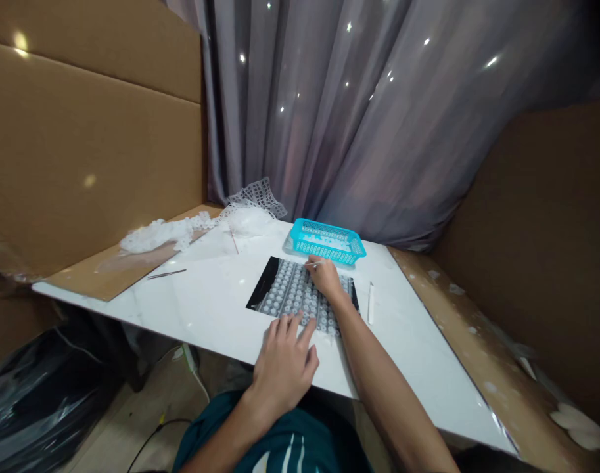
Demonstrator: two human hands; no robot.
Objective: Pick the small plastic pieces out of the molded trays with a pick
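Note:
A dark sheet (267, 282) covered with rows of small pale round pieces lies on the white table (211, 309). My left hand (286, 358) rests with its fingers stretched flat on the sheet's near edge. Over the sheet's far edge, my right hand (325, 279) is closed round a thin pointed tool (313, 265) whose tip points left. Just beyond that hand stands a turquoise plastic basket (326, 241) holding small white pieces.
A thin metal tool (166, 274) lies on the table's left part, beside a brown cardboard sheet (107, 272) heaped with white perforated scraps (156, 234). A small white stick (371, 302) lies right of the dark sheet. Cardboard walls and a grey curtain surround the table.

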